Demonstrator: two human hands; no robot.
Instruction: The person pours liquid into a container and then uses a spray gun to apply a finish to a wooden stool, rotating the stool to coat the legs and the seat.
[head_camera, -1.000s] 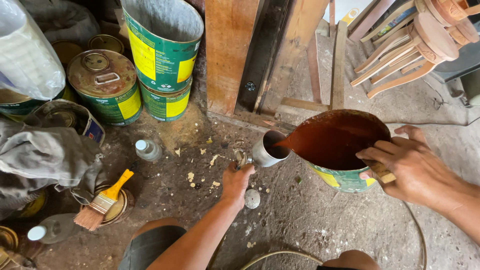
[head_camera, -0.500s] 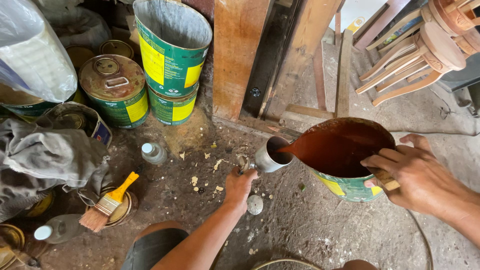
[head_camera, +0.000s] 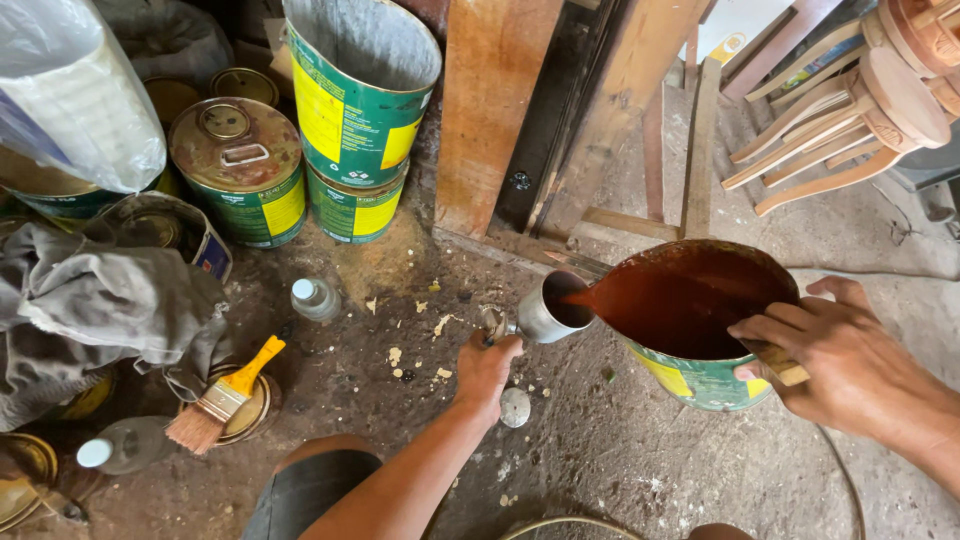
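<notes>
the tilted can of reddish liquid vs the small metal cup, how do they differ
The tilted can is far bigger than the small metal cup. The can is green and yellow outside; the cup is bare grey metal. The can leans over, held by the right hand, and its reddish-brown liquid runs from its rim into the cup, which the left hand holds at the can's lip. Both are open-topped metal vessels holding the same liquid.

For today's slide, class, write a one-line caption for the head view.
Right hand tilts paint can, pouring reddish-brown liquid into small metal cup held by left hand.
</notes>
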